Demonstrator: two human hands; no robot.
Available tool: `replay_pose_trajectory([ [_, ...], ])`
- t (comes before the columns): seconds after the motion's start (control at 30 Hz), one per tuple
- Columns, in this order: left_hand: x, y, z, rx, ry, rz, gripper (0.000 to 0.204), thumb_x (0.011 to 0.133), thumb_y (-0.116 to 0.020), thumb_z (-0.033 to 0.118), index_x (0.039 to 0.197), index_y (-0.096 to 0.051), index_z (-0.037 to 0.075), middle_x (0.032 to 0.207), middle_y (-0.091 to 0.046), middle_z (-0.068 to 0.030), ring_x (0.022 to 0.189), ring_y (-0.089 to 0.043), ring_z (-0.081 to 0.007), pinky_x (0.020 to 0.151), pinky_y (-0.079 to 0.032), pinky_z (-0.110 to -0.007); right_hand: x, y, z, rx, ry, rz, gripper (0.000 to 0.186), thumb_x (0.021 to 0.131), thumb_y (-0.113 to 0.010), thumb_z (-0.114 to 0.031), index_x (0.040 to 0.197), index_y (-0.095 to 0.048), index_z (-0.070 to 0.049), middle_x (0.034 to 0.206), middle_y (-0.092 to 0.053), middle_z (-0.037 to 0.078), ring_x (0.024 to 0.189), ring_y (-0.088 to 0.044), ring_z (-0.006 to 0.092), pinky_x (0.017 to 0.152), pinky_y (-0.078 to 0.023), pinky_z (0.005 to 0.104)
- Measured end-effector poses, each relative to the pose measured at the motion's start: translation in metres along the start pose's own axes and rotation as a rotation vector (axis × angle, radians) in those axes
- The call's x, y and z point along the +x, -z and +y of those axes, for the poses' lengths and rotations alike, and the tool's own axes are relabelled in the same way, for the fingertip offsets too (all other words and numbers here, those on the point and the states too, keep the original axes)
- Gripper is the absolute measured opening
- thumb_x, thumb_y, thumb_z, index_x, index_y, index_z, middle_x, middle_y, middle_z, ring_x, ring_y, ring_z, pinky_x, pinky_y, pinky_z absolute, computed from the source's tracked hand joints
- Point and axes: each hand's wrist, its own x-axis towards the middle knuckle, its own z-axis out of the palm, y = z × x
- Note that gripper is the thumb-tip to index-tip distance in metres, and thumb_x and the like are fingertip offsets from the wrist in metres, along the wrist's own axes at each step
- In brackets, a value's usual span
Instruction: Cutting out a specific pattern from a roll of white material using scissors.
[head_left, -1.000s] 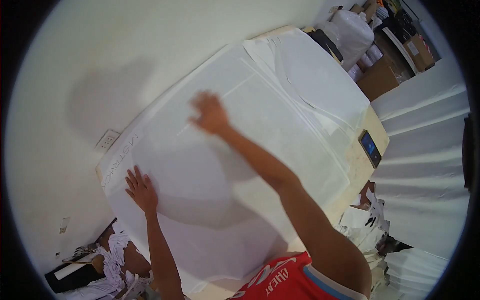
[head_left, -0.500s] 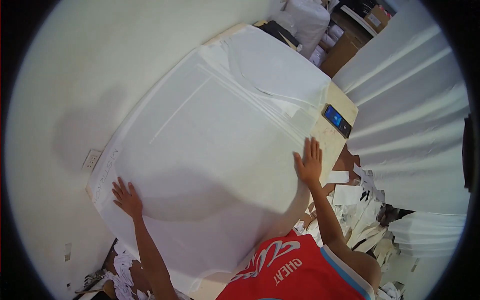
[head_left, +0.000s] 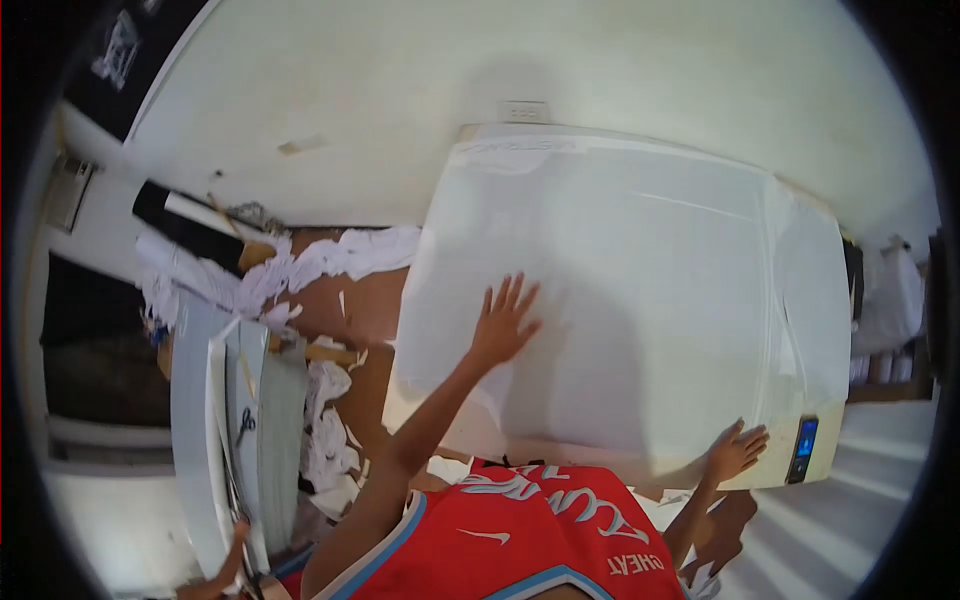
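A broad, thin white sheet (head_left: 640, 300) covers a pale table, with creases and overlapping edges toward its right end. I cannot tell whether it is cloth or paper. My left hand (head_left: 505, 325) is open, palm down with fingers spread, over the sheet's left half; whether it presses on the sheet is unclear. At the near right edge, my right hand (head_left: 737, 452) lies open with its fingers stretched out, on or just above the sheet. A phone (head_left: 803, 450) with a lit screen rests on the bare table corner (head_left: 825, 440) to its right.
A second table with layered grey-white sheets (head_left: 200, 400) and scissors (head_left: 247, 425) stands at left. Another person's arm (head_left: 235, 555) shows there. White scraps (head_left: 330, 430) litter the brown floor. The wall (head_left: 650, 70) has an outlet (head_left: 523, 111); a white curtain hangs lower right.
The view has turned, bringing the left-hand table into sight. My left hand has moved from the sheet's marked far-left edge toward its middle. My right hand remains by the phone-side edge.
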Motion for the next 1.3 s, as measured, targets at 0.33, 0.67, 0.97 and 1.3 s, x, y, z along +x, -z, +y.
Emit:
replay_pose_trajectory([
  [0.33, -0.134, 0.015, -0.095, -0.03, 0.489, 0.234, 0.06, 0.093, -0.047, 0.042, 0.146, -0.032, 0.018, 0.154, -0.02, -0.0152, 0.142, -0.018, -0.034, 0.112, -0.01, -0.054, 0.027, -0.009, 0.017, -0.121, 0.035, -0.115, 0.078, 0.092, -0.023, -0.067, 0.149, -0.022, -0.013, 0.154, -0.019, 0.013, 0.141, -0.02, 0.0343, 0.111, -0.018, 0.0535],
  [0.67, -0.151, 0.009, -0.088, -0.072, 0.428, 0.275, 0.061, 0.093, -0.045, 0.043, 0.146, -0.031, 0.016, 0.153, -0.02, -0.0175, 0.142, -0.018, -0.0339, 0.113, -0.008, -0.055, -0.077, 0.042, -0.116, 0.168, 0.538, -0.287, 0.067, 0.093, -0.041, -0.053, 0.147, -0.028, -0.016, 0.153, -0.021, 0.018, 0.139, -0.022, 0.0395, 0.11, -0.019, 0.0532],
  [0.97, -0.14, 0.007, -0.074, -0.088, 0.371, 0.251, 0.064, 0.092, -0.047, 0.043, 0.145, -0.031, 0.011, 0.152, -0.021, -0.021, 0.141, -0.018, -0.0363, 0.112, -0.009, -0.057, -0.08, 0.046, -0.117, 0.193, 0.535, -0.17, 0.07, 0.091, -0.043, -0.056, 0.148, -0.027, -0.018, 0.154, -0.019, 0.017, 0.141, -0.017, 0.0391, 0.113, -0.012, 0.0522],
  [1.3, -0.075, 0.005, -0.099, -0.018, 0.102, 0.181, 0.06, 0.092, -0.052, 0.03, 0.145, -0.031, 0.01, 0.151, -0.026, -0.0147, 0.141, -0.02, -0.0339, 0.112, -0.014, -0.054, -0.086, 0.049, -0.117, 0.302, 0.543, -0.111, 0.07, 0.089, -0.046, -0.056, 0.145, -0.033, -0.017, 0.151, -0.024, 0.021, 0.14, -0.018, 0.0404, 0.113, -0.012, 0.052],
])
